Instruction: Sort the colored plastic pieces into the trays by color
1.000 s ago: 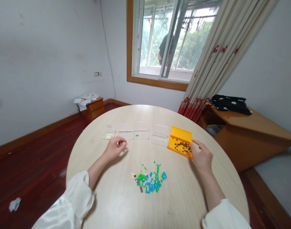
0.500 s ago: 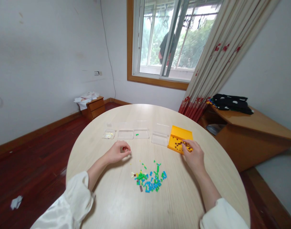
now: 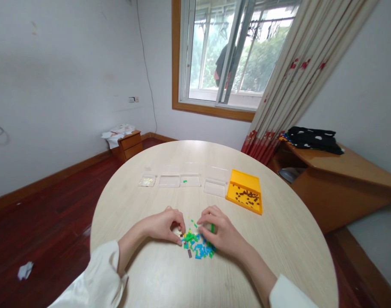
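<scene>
2 narrow finger gaps: right hand (image 3: 224, 233), gone from the yellow box (image 3: 246, 180), faces left hand (image 3: 165, 224) across lower-centre toy bricks (image 3: 200, 249).

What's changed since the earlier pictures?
The right hand moved from the yellow box leftward and nearer the person, to the brick pile. The left hand moved nearer and rightward to the pile's left edge. Any hold on pieces is unclear. That box and the clear boxes stayed put.

- On your bench (image 3: 202, 284) lies the brick pile (image 3: 200, 247), your left grip (image 3: 166, 224) at its left, your right grip (image 3: 223, 233) over its right.
- Behind it, cases (image 3: 170, 182) stand in a row.
- Small pieces (image 3: 251, 195) lie in the rightmost case (image 3: 246, 179).
</scene>
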`<state>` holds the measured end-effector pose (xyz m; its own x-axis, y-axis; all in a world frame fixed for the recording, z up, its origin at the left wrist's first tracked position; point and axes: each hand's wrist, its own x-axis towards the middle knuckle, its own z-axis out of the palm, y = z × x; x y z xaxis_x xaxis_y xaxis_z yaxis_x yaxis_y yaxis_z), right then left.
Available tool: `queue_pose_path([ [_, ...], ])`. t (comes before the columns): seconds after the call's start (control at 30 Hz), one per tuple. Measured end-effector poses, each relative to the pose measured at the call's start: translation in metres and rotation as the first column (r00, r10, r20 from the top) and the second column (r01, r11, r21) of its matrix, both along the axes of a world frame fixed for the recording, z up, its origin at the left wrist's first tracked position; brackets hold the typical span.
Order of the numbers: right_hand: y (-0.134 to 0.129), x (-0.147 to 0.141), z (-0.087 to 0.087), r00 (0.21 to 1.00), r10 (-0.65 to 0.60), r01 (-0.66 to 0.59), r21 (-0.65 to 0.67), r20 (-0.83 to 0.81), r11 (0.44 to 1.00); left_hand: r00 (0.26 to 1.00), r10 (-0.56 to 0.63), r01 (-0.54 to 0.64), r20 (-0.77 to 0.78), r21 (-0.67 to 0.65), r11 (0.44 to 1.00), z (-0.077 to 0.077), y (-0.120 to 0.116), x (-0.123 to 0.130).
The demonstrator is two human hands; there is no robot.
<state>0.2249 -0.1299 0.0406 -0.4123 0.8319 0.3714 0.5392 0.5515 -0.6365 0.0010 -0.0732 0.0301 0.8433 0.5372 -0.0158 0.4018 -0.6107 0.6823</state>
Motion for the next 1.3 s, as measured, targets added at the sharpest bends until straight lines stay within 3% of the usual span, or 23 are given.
queue_pose_path([
  [0.13,-0.010,-0.008,0.005,0.976,0.174,-0.149,-0.185,0.127,0.971,0.999,0.029,-0.029,-0.042,0.003,1.000,0.001,-0.003,0.002],
  [0.3,-0.017,-0.015,0.003,0.932,0.257,-0.198,-0.234,0.257,0.952,0.997,0.043,-0.041,-0.057,0.027,0.999,0.002,-0.005,0.003],
  [0.57,-0.016,-0.014,-0.001,0.930,0.243,-0.185,-0.218,0.277,0.958,0.999,0.040,-0.039,-0.023,0.037,0.999,0.002,0.000,-0.005],
  [0.83,-0.016,-0.016,-0.003,0.936,0.227,-0.179,-0.191,0.270,0.965,0.994,0.041,-0.034,-0.105,0.066,0.997,0.003,0.000,-0.004],
  [1.3,-0.017,-0.019,-0.004,0.941,0.211,-0.172,-0.161,0.266,0.972,0.994,0.055,-0.055,-0.091,0.006,0.998,0.002,-0.001,-0.003],
])
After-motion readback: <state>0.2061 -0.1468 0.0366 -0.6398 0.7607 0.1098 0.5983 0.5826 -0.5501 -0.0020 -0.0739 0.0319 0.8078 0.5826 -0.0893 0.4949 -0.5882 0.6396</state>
